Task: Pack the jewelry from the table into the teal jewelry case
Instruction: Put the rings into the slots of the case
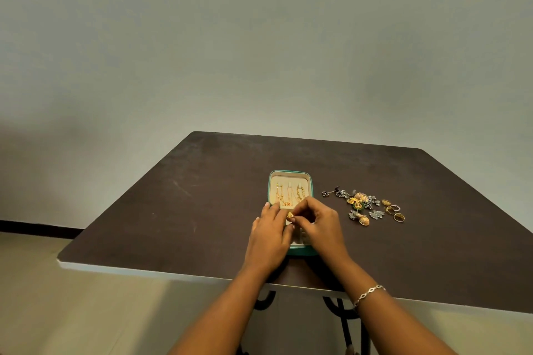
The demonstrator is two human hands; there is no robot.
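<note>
Open rectangular teal jewelry case point(289, 179) lies long axis toward the far table edge, with bare dark tabletop point(202, 196) to its left. Left hand point(269, 235) rests flat; right hand point(318, 225) pinches a small gold earring point(290, 214).

The teal jewelry case point(290, 181) lies open flat on the dark table, its cream-lined far half holding thin gold chains point(289, 195) hung in rows. To its right sits a loose heap of jewelry point(362, 204) — gold dome earrings, dull silver leaf-shaped pieces — with a few rings point(394, 210) just beside it.
</note>
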